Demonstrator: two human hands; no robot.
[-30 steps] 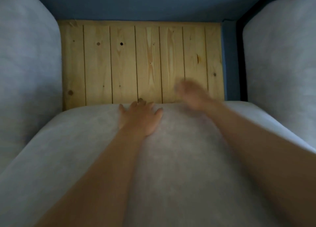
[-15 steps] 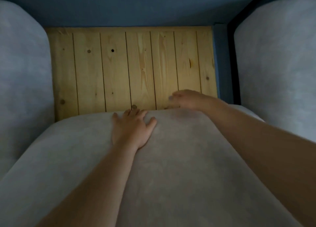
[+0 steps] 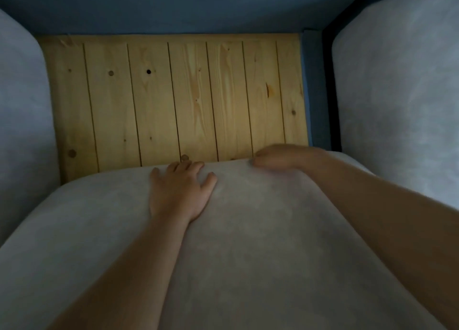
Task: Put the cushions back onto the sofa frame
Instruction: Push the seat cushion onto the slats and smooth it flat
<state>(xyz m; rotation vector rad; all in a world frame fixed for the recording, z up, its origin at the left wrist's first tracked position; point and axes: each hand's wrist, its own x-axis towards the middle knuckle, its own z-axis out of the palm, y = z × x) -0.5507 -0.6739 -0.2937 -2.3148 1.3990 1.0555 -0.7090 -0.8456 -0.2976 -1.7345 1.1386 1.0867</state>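
Observation:
A large grey seat cushion (image 3: 248, 242) fills the foreground, its far edge lying over the bare wooden slats of the sofa frame (image 3: 173, 101). My left hand (image 3: 180, 190) presses flat on the cushion's top near that far edge, fingers spread. My right hand (image 3: 275, 159) lies sideways on the far edge a little to the right, slightly blurred, its fingers curled over the edge.
Grey cushions stand on both sides, one at the left (image 3: 22, 130) and one at the right (image 3: 397, 93). A blue upholstered back (image 3: 173, 6) closes the far side. A blue panel and a dark gap (image 3: 327, 81) run along the slats' right edge.
My right hand came down from a blurred swing above the slats onto the cushion's far edge and curled there. The left hand stayed pressed on the cushion.

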